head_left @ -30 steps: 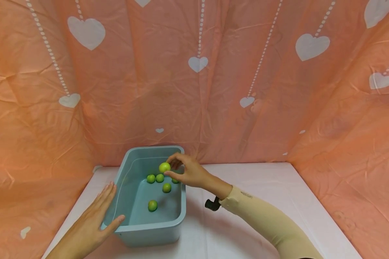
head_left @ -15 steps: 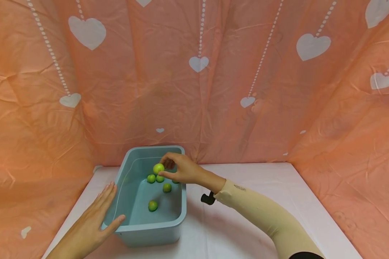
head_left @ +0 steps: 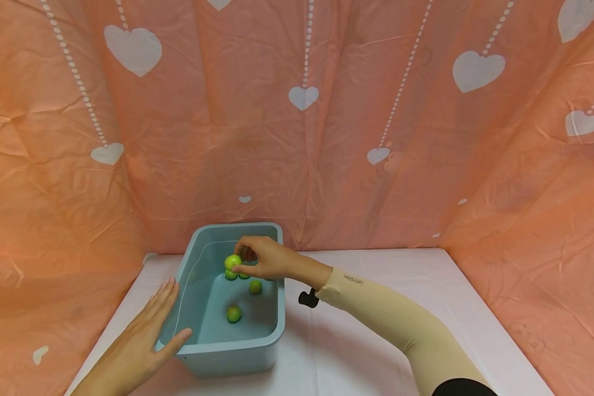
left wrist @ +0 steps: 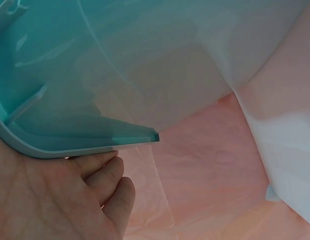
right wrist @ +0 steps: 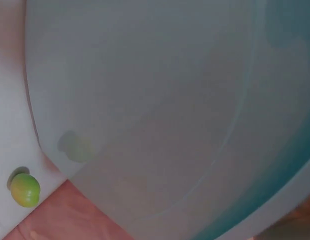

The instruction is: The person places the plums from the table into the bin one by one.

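Note:
In the head view, my right hand (head_left: 264, 257) reaches over the right rim of a blue-grey plastic bin (head_left: 279, 324). It holds a bright green lime (head_left: 232, 262) between thumb and fingers, above the limes inside. Under the held fruit lies another lime (head_left: 231, 274), partly covered. A lime (head_left: 255, 286) and a nearer lime (head_left: 234, 314) rest on the bin floor. My left hand (head_left: 137, 335), fingers extended, lies against the bin's left side, its thumb across the near left corner. In the left wrist view, the left fingers (left wrist: 105, 175) touch the rim from outside.
The bin stands on a white-covered table (head_left: 376, 330). Peach cloth (head_left: 297, 154) printed with white hearts surrounds it at the back and sides. In the right wrist view, a yellow-green lime (right wrist: 25, 190) sits on a white surface beside the bin wall (right wrist: 145, 100).
My right hand has moved left and slightly down over the bin, carrying the lime with it. The left hand and the bin have stayed put.

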`<state>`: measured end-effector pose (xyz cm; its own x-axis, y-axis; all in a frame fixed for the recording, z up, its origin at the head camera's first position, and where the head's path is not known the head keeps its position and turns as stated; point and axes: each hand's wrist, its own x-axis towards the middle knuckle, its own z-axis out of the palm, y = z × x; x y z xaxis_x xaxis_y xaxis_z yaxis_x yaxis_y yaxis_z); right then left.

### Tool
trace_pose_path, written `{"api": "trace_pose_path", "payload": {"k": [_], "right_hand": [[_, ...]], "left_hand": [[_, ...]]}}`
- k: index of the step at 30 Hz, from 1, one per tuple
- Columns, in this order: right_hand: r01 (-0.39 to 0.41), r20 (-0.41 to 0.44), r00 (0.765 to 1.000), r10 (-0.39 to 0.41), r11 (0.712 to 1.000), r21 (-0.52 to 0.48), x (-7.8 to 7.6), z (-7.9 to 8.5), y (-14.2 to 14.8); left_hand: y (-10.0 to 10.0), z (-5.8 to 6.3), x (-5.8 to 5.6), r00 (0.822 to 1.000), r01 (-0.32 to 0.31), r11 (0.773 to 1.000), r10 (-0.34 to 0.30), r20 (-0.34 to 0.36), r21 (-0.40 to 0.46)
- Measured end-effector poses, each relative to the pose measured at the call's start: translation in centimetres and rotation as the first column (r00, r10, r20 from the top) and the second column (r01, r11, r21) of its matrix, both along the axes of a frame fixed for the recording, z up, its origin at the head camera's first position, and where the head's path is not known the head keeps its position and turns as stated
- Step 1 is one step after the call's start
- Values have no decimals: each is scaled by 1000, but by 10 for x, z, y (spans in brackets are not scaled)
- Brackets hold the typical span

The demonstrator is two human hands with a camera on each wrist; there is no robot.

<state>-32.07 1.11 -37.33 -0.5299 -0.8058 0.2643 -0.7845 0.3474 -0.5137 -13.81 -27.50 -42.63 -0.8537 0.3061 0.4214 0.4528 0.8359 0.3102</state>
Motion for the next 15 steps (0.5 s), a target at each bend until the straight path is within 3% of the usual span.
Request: {"api": "trace_pose_path", "payload": {"k": [15], "right_hand": [[-42, -37, 998, 50, 981, 192, -2, -5, -20]], "left_hand": [[1, 1, 1, 1000, -3, 1000, 3, 18, 3]]}}
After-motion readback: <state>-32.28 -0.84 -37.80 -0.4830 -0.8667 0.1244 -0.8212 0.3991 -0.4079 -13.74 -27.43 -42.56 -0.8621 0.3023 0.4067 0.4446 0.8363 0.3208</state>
